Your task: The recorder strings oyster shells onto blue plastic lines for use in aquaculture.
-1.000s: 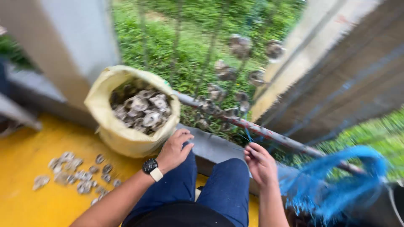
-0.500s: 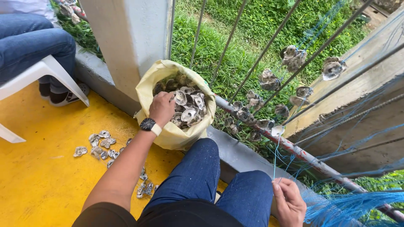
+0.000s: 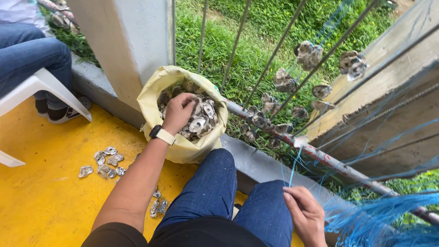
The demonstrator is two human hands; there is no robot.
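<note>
Reaching into the pale yellow woven sack (image 3: 157, 89) of grey oyster shells (image 3: 201, 121) in the middle of the frame, the left hand (image 3: 179, 112) has its fingers curled down among the shells. I cannot tell if it has closed on one yet. The right hand (image 3: 305, 212), at the bottom right, pinches a thin blue string (image 3: 293, 164) that runs up to a rusty metal bar (image 3: 329, 161). More shells hang on lines past the bar, over green grass (image 3: 256, 41). A few loose shells (image 3: 107, 160) lie on the yellow floor (image 3: 41, 196) at the left. The step looks like picking a shell. Next, I think, the shell must come over to the string.
</note>
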